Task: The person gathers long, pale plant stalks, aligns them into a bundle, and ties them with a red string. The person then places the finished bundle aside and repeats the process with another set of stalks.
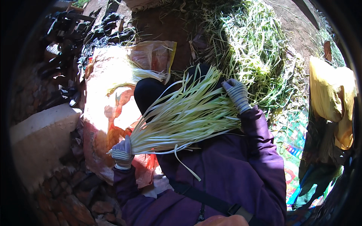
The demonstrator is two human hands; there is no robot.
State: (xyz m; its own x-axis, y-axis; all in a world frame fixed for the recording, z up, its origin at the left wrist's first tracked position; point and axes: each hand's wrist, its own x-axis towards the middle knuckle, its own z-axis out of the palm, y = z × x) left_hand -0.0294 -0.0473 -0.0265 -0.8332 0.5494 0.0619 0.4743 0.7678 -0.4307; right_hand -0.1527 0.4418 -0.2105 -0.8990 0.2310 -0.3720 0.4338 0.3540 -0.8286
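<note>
A long bundle of pale yellow-green leafy stalks, which look like blanched chives, lies across my lap. My left hand, in a striped knit glove, is closed around the white stem ends at the lower left. The leaves fan out toward the upper right. My right hand, gloved the same way, is at the leaf-tip side with its fingers curled against the bundle's edge. Whether it pinches a leaf there is hidden. One loose stalk droops from the bundle over my purple jacket.
A smaller bunch of stalks rests on a plastic woven sack at my left. Beyond my knees is a large heap of green leaves. A yellow bag stands at right. Rubble and a pale block are at left.
</note>
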